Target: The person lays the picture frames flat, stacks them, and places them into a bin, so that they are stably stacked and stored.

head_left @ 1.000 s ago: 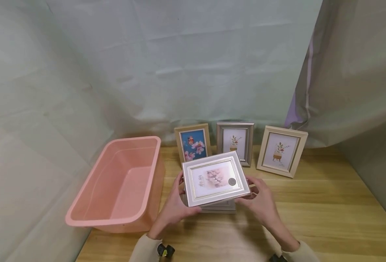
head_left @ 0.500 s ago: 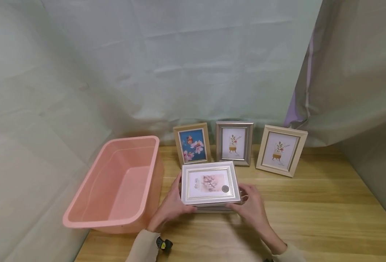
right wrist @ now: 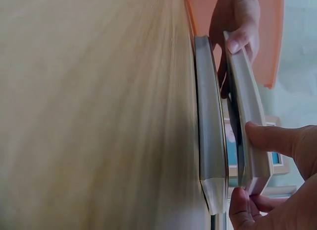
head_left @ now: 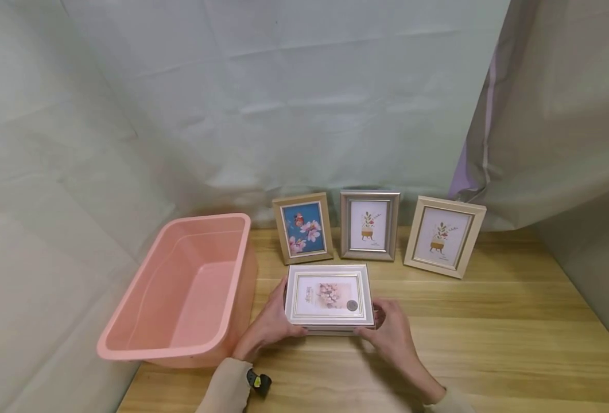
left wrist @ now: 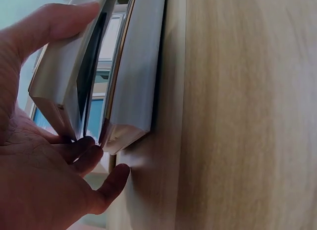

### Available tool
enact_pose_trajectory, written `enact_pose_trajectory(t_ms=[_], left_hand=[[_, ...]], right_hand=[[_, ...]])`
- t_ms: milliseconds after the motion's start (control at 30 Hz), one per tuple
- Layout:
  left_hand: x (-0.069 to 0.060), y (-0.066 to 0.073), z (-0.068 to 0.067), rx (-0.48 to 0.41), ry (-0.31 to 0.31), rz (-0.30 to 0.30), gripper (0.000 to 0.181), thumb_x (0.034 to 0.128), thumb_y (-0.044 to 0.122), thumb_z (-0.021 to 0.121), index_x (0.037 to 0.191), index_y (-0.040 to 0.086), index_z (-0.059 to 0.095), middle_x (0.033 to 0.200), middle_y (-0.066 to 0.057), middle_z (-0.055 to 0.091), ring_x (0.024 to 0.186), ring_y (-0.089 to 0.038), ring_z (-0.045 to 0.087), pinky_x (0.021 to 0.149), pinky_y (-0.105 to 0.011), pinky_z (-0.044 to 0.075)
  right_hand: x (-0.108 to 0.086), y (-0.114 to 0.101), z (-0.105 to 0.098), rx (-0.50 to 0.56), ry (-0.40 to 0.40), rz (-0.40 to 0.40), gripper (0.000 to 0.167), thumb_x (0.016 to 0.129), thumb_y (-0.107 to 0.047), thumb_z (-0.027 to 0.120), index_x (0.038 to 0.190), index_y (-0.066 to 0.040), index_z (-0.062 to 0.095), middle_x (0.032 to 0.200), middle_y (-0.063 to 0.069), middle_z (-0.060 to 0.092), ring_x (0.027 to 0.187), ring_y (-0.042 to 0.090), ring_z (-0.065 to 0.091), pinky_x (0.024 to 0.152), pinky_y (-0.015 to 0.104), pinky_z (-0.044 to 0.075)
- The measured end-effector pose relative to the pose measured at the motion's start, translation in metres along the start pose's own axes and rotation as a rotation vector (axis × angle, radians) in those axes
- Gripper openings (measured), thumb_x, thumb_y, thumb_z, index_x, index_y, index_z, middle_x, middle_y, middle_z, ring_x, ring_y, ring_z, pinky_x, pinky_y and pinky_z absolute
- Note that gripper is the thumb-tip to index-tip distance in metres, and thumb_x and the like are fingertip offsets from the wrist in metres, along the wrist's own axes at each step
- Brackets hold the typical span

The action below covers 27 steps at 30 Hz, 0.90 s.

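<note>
A white picture frame (head_left: pixel 304 317) with a pink flower print lies face up between the hands in the head view. My left hand (head_left: pixel 272 322) grips its left end, thumb on the near edge and fingertips underneath. At the other end my right hand (head_left: pixel 393 334) holds it the same way. Directly below is a second white frame (right wrist: pixel 210 116), flat on the table. Both wrist views show a narrow gap between the two frames. In the head view the upper frame hides nearly all of the lower one.
To the left stands a pink plastic tub (head_left: pixel 238 275). Behind the hands, three frames stand upright: a tan one with a blue picture (head_left: pixel 304 228), a silver one (head_left: pixel 368 226) and a cream one (head_left: pixel 443 238). Pale cloth (head_left: pixel 325 103) hangs behind the wooden table (head_left: pixel 516 321).
Both hands have lowered the upper white frame toward the frame beneath it. Its tilt has levelled out, and it has shifted slightly left, lining up with the lower one.
</note>
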<state>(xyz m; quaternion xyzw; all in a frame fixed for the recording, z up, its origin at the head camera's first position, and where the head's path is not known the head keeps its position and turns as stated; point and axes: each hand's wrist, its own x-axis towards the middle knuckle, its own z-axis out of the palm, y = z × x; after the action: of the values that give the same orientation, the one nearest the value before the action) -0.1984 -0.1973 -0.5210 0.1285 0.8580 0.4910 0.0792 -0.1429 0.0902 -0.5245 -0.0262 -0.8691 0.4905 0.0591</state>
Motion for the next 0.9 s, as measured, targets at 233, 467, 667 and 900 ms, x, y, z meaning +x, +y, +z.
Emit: enact_pose_trajectory(t_ms=[233,467,667,900], left_hand=[[0.0,-0.0025,-0.0018,-0.008,-0.034,-0.002,0.144,0.0519,0.004,0.102,0.173,0.009,0.023,0.164,-0.013,0.05,0.153,-0.03,0.044,0.132,-0.047,0.028],[-0.0007,-0.0042,-0.0028,0.018,-0.04,-0.019,0.142,0.0517,0.005,0.102,0.171,0.007,0.025,0.162,-0.012,0.051,0.15,-0.028,0.045,0.131,-0.043,0.03],[-0.002,-0.0039,-0.0026,0.024,-0.041,-0.025,0.14,0.0517,0.003,0.102,0.17,0.005,0.026,0.16,-0.014,0.052,0.148,-0.03,0.046,0.13,-0.048,0.031],[-0.0028,-0.0049,-0.0016,0.042,-0.034,-0.028,0.14,0.0497,0.003,0.102,0.168,0.003,0.027,0.158,-0.016,0.052,0.147,-0.031,0.046,0.129,-0.046,0.032]], right_hand=[[0.0008,0.0025,0.0051,0.017,-0.019,0.012,0.066,0.063,-0.003,0.101,0.124,0.003,0.075,0.102,0.012,0.068,0.084,0.014,0.061,0.074,0.02,0.05],[-0.0015,0.0021,0.0069,0.0,-0.05,0.039,0.066,0.064,-0.004,0.101,0.125,0.003,0.075,0.102,0.012,0.068,0.085,0.015,0.061,0.074,0.021,0.049],[-0.0022,0.0021,0.0079,-0.018,-0.049,0.034,0.064,0.064,-0.005,0.1,0.123,0.002,0.076,0.094,0.008,0.065,0.085,0.015,0.056,0.073,0.022,0.044],[-0.0053,0.0031,0.0067,-0.038,-0.043,0.017,0.068,0.065,-0.008,0.101,0.124,0.007,0.073,0.099,0.012,0.067,0.088,0.016,0.058,0.074,0.023,0.045]])
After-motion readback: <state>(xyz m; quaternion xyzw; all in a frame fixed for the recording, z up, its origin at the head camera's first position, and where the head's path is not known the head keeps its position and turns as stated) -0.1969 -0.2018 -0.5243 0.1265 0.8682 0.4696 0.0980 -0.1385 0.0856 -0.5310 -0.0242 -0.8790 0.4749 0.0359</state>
